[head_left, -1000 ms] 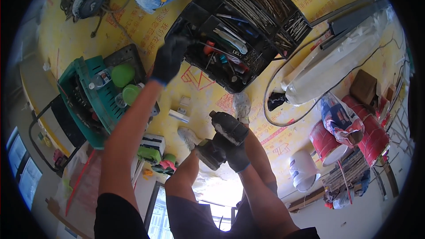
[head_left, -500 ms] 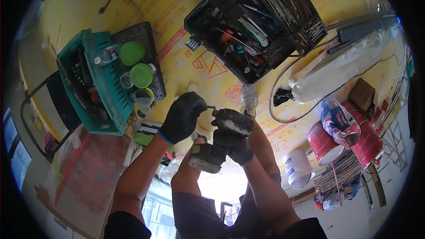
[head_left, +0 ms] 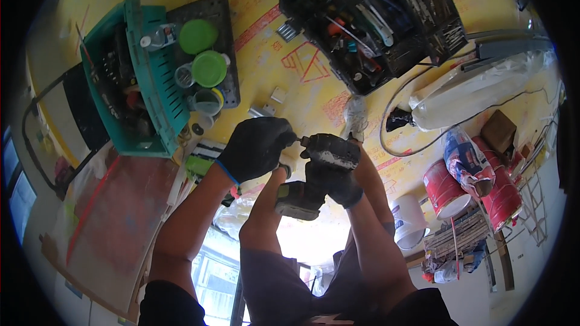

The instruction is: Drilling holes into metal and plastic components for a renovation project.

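In black gloves, both hands meet over the yellow sheeted floor. My right hand [head_left: 343, 188] is wrapped round the grip of a dusty black cordless drill [head_left: 331, 151], whose nose points left. The drill's battery pack hangs low, beside my knee. My left hand [head_left: 257, 143] is closed at the drill's nose, its fingertips pinching the drill bit [head_left: 298, 139]. Most of the bit is hidden by the glove and the chuck.
An open black toolbox [head_left: 377, 30] with bits and hand tools lies ahead. To the left stand a teal crate [head_left: 158, 84] and green-lidded tubs [head_left: 209, 69] on a dark tray. Red buckets [head_left: 446, 188], a white bucket [head_left: 408, 220] and a cable [head_left: 382, 139] lie right.
My view has shifted, so the toolbox appears farther up and right. Both hands stay together at the drill's nose, and the left fingers sit closer to the chuck.
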{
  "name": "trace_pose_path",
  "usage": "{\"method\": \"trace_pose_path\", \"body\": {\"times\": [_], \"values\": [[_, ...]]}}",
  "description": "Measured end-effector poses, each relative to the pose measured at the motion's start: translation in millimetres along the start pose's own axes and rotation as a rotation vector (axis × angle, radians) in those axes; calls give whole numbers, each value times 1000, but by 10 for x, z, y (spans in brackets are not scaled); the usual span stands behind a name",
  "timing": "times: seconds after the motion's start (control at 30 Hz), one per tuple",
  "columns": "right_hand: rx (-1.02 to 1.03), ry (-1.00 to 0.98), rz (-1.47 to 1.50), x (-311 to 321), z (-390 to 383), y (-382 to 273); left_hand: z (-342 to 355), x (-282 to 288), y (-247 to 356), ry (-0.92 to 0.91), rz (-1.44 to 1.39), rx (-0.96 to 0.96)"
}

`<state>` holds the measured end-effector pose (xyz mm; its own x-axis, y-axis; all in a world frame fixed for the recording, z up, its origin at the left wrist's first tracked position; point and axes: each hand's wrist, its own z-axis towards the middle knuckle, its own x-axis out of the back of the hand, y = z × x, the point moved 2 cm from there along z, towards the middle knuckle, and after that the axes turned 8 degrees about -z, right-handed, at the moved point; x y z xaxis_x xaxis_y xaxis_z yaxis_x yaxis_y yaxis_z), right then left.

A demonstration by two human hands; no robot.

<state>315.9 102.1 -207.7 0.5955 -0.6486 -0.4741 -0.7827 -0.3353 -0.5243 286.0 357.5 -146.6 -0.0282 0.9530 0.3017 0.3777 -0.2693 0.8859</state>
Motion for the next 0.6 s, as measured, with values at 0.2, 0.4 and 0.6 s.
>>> {"method": "trace_pose_path", "body": {"times": [0.2, 0.4, 0.6], "values": [[-135, -143, 122, 52, -33, 175, -295, -22, -170, -35, -165, 114], [-89, -114, -224, 7, -31, 199, -645, -224, -313, 74, -388, 104], [-87, -143, -516, -40, -28, 311, -964, -361, -349, 147, -503, 253]]}}
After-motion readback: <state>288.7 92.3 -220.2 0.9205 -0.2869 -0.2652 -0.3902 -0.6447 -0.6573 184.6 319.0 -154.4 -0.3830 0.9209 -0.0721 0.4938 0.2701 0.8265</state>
